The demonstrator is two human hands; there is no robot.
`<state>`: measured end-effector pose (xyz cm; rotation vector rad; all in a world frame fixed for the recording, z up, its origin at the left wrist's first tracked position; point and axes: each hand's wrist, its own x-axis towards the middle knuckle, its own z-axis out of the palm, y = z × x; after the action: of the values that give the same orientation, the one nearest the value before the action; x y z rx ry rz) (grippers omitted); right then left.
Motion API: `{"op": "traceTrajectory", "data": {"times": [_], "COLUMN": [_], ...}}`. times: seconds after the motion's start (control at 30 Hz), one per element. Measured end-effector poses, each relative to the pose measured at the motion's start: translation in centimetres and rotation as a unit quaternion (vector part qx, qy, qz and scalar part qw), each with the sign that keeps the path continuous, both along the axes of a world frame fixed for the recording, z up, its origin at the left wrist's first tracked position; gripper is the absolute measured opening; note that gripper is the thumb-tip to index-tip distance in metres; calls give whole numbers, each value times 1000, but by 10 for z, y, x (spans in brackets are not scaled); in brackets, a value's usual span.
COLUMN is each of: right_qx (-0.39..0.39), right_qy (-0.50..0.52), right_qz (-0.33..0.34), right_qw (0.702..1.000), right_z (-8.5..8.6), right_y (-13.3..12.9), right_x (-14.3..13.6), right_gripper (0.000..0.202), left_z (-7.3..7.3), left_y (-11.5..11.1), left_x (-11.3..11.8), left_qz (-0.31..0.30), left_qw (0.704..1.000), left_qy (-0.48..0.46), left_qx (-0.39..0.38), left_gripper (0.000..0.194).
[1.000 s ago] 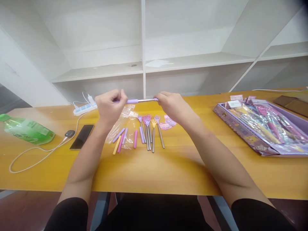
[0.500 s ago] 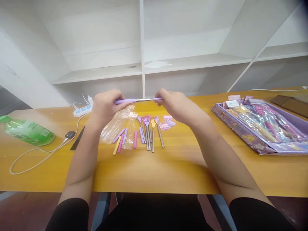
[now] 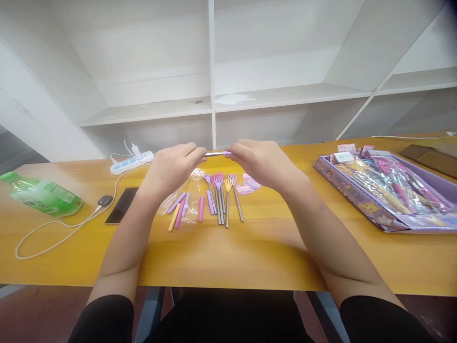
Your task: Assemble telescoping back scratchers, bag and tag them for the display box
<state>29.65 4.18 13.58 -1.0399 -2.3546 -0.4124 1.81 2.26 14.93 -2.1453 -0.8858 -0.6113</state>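
**Both hands close on one telescopic scratcher**

While it hangs level above the row of scratchers (image 3: pixel 223 196) on the table (image 3: pixel 250 252), the thin metal scratcher (image 3: pixel 215 154) is pinched at each end: the left hand (image 3: pixel 174 166) grips one end, the right hand (image 3: pixel 259 159) the other. Left of the row lie loose coloured grips (image 3: pixel 185 207) on a clear bag (image 3: pixel 185 190); farther left, a phone (image 3: pixel 121 205) and green bottle (image 3: pixel 44 196). Well right of the row sits a purple box (image 3: pixel 357 193).

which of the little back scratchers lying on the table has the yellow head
The yellow-headed back scratcher, second from the right in the row of scratchers. The heads around it are purple or pink; its metal shaft points toward the table's near edge.
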Motion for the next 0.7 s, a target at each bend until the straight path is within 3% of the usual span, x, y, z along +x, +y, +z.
{"op": "traceTrajectory", "data": {"times": [0.27, 0.43, 0.57, 0.7], "right_qx": [34, 50, 70, 86], "right_qy": [-15, 10, 84, 177], "right_qz": [-20, -45, -40, -91], "right_qw": [999, 998, 993, 976], "right_z": [1, 6, 15, 22], "right_y": [6, 18, 31, 47], "right_x": [6, 25, 65, 130], "right_gripper": [32, 30, 31, 33], "left_z": [0, 5, 20, 38], "left_y": [16, 30, 43, 57], "left_x": [-6, -26, -68, -134], "left_qz": [-6, 17, 27, 37], "left_qw": [998, 996, 994, 984], "left_qy": [-7, -37, -77, -156], "left_qx": [57, 82, 69, 80], "left_gripper": [27, 25, 33, 54]}}
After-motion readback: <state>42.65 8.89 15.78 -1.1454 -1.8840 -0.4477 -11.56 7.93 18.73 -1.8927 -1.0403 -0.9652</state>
